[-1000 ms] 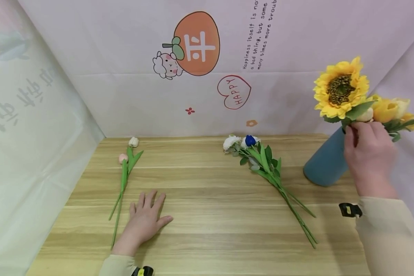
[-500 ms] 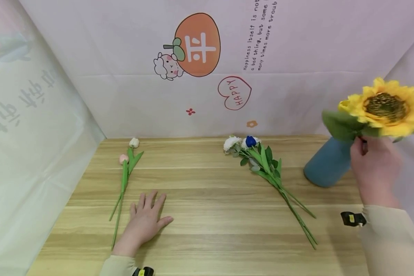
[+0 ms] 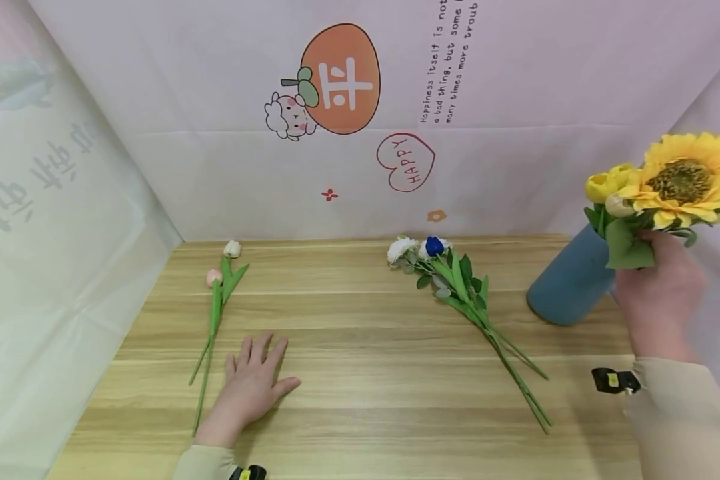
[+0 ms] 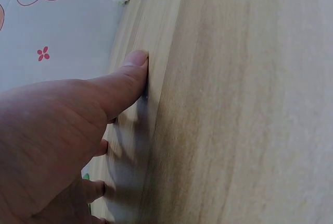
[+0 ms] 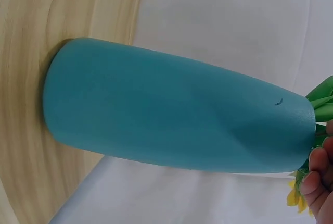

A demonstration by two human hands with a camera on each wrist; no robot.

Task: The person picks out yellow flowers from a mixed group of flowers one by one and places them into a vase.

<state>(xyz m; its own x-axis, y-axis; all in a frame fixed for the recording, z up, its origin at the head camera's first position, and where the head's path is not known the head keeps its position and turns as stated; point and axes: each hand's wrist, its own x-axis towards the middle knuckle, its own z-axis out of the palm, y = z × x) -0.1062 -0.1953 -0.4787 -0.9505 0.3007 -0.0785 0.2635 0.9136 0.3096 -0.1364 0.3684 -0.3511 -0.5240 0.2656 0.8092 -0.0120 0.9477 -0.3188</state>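
At the right, a blue vase [image 3: 570, 283] stands on the wooden table [image 3: 348, 373]. Yellow tulips [image 3: 609, 184] and a pale bud [image 3: 619, 205] rise from its mouth. My right hand [image 3: 663, 293] holds the sunflower [image 3: 683, 181] just below its head, beside the vase rim. Curled fingertips [image 5: 311, 182] show right at the mouth in the right wrist view; the stem inside the vase is hidden. My left hand [image 3: 252, 383] rests on the table with fingers spread, holding nothing. Close to it lie a pink tulip [image 3: 214, 277] and a white tulip [image 3: 232, 249].
Right of the middle lies a bunch of stems with white flowers [image 3: 402, 251] and a blue tulip [image 3: 435, 246]. A printed white cloth [image 3: 228, 180] hangs along the table's back edge, and more cloth hangs at both sides.
My right hand has shifted slightly right and down, and the sunflower head has swung right and lower, showing the yellow tulips to its left. My left hand has stayed put.
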